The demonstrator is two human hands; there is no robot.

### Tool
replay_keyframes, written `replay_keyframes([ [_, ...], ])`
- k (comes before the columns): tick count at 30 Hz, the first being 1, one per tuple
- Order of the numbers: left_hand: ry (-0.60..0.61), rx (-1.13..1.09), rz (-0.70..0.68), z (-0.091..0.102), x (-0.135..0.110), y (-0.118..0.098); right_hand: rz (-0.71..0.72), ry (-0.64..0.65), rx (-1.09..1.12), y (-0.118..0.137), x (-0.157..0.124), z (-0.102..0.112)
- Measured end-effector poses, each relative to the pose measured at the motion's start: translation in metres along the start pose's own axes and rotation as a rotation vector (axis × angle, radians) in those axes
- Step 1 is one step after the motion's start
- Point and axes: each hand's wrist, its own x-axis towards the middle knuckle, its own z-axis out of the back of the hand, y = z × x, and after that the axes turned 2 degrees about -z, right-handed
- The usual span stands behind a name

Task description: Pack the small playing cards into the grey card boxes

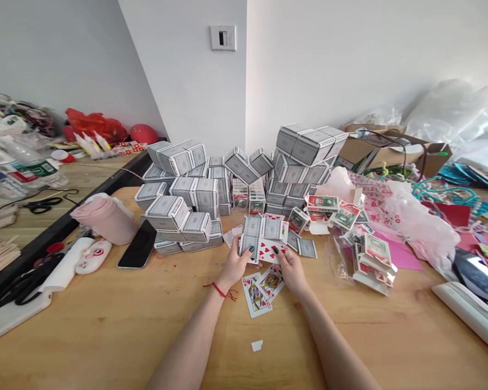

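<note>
My left hand (pixel 235 264) is closed on a grey-backed playing card (pixel 250 233), thumb on its face and fingers behind. In my right hand (pixel 289 265) is a playing card with red hearts (pixel 269 250), its left edge meeting the other card. Below them, two face-up court cards (pixel 257 297) overlap on the wooden table (pixel 195 336). Behind my hands lie more loose cards (pixel 307 247), some back up. Structures built of grey patterned card blocks (pixel 195 192) rise at the back, left and right of a bridging pair of blocks (pixel 244 165).
Opened card boxes (pixel 374 257) and a crumpled plastic bag (pixel 415 216) lie to the right. A black phone (pixel 137 245), a pink roll (pixel 104 218) and black scissors (pixel 30 276) are on the left. A white scrap (pixel 257 345) lies near the front.
</note>
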Motion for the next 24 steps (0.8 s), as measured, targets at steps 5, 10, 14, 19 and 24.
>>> replay_keyframes([
  [5,0.005,0.007,-0.017,-0.0008,-0.0012,-0.0012,-0.029,0.037,0.015,-0.0003,0.0001,0.0015],
  [10,0.019,0.054,-0.013,-0.0004,-0.0026,-0.0008,-0.061,0.075,0.042,0.0006,-0.0004,0.0034],
  [14,0.021,0.104,0.002,0.0002,-0.0026,0.0001,-0.028,0.095,0.022,-0.0005,0.0002,0.0057],
  [19,0.039,0.152,0.037,0.0005,-0.0031,-0.001,-0.002,0.117,-0.012,-0.0031,0.0011,0.0076],
  [24,0.061,0.196,0.05,0.0009,-0.0031,-0.0005,0.018,0.084,-0.052,-0.0016,0.0004,0.008],
])
